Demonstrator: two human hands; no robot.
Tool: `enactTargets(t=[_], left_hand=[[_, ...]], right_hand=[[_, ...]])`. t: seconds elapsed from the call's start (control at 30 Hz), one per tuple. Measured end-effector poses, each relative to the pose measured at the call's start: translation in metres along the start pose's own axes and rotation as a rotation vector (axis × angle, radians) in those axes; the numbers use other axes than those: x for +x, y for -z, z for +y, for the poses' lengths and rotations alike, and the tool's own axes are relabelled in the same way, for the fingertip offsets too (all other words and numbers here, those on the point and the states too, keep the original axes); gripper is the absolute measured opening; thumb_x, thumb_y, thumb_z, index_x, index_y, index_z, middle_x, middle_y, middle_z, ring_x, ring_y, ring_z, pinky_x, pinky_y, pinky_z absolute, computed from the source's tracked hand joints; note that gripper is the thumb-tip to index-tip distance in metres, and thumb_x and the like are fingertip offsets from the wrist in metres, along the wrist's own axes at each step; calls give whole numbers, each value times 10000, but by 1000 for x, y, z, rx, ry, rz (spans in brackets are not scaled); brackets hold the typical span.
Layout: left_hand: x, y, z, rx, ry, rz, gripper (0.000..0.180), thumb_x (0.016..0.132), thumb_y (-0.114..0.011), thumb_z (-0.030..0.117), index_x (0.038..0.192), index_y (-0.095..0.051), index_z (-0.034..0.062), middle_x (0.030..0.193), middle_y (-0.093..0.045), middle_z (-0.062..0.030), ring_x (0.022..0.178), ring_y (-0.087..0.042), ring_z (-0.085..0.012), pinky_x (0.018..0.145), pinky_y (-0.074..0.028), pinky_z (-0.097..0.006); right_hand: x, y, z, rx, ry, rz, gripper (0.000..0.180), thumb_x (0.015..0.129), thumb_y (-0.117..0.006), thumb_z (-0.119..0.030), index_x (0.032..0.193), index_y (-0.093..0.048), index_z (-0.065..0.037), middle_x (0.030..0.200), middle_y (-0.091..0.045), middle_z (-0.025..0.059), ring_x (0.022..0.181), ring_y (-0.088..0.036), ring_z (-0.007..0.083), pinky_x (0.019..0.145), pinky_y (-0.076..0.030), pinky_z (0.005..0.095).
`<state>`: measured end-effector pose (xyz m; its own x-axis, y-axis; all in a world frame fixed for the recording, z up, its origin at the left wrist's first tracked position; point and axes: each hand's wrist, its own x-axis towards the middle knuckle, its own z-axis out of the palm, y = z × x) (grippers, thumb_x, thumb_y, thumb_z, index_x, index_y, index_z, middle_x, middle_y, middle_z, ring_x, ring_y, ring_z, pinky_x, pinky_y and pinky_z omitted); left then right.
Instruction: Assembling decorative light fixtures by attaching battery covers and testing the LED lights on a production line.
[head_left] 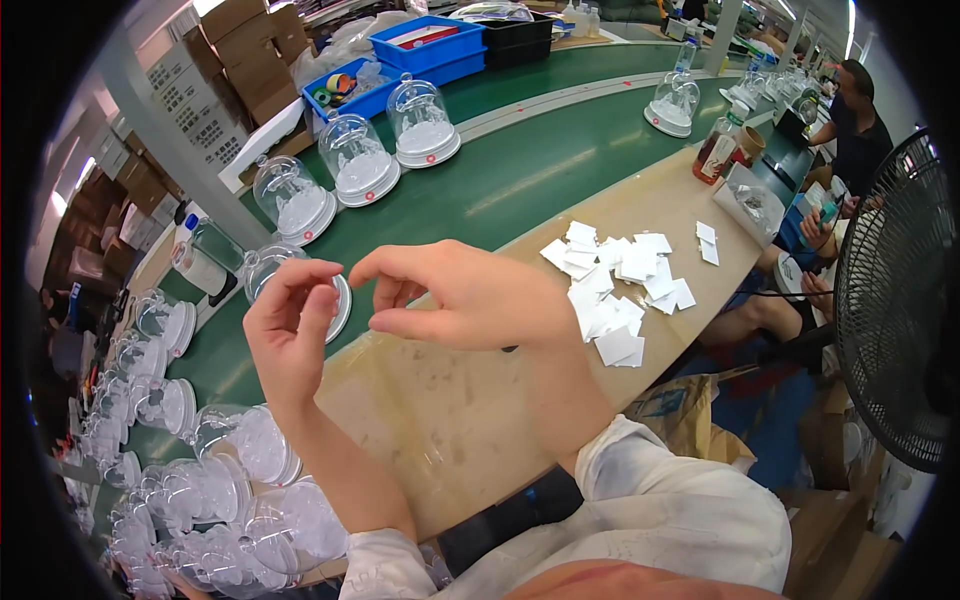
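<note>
Both my hands are raised above the worktable [400, 420], close together with a small gap between their fingertips. My left hand [285, 330] has loosely bent fingers, its thumb apart from the index finger, and nothing shows in it. From the right reaches my right hand [455, 295], index finger and thumb spread apart, also with nothing visible in its grasp. Behind my left hand stands a clear dome on a round white base [341, 305], partly hidden by the fingers. A loose pile of white square pieces [635, 262] lies to the right of my right hand.
More clear domes [360, 165] stand along the green conveyor belt [530, 150], and several crowd the left [265, 450]. Blue bins [430, 50] sit beyond. A bottle of reddish liquid [713, 155] is at the table's far end. A black fan [895, 300] and co-workers are at right.
</note>
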<state>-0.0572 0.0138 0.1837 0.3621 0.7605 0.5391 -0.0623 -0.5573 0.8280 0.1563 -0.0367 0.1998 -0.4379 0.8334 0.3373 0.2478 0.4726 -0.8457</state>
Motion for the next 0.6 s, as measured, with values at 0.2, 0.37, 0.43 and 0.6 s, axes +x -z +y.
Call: enactTargets(t=[0.2,0.37,0.43,0.6], left_hand=[[1,-12,2,33,-34,-22,213,820,-662,-33,1031,-648,-7,875,-610,-18,770,-564,-91,636,-408,-219],[7,-17,2,129,-69,-19,217,778,-666,-78,976,-650,11,867,-603,-17,774,-544,-83,624,-390,-218],[7,-14,-4,160,-123,-31,175,778,-665,-75,929,-639,9,860,-599,-15,763,-527,-81,618,-378,-216],[8,-9,0,218,-160,-3,151,775,-658,-77,899,-640,7,850,-608,-21,751,-522,-96,622,-388,-224]], right_hand=[[-3,0,-6,12,53,64,328,884,-636,-136,1172,-565,3,903,-676,110,866,-675,213,815,-539,350],[-8,1,-6,40,123,82,329,881,-640,-127,1175,-566,-1,891,-672,95,842,-668,195,818,-537,345],[-9,1,-6,64,146,76,328,879,-642,-122,1175,-567,-3,886,-670,91,833,-665,190,820,-537,342],[-1,0,-5,78,144,43,356,877,-643,-84,1218,-556,-24,880,-658,81,818,-650,169,792,-526,318]])
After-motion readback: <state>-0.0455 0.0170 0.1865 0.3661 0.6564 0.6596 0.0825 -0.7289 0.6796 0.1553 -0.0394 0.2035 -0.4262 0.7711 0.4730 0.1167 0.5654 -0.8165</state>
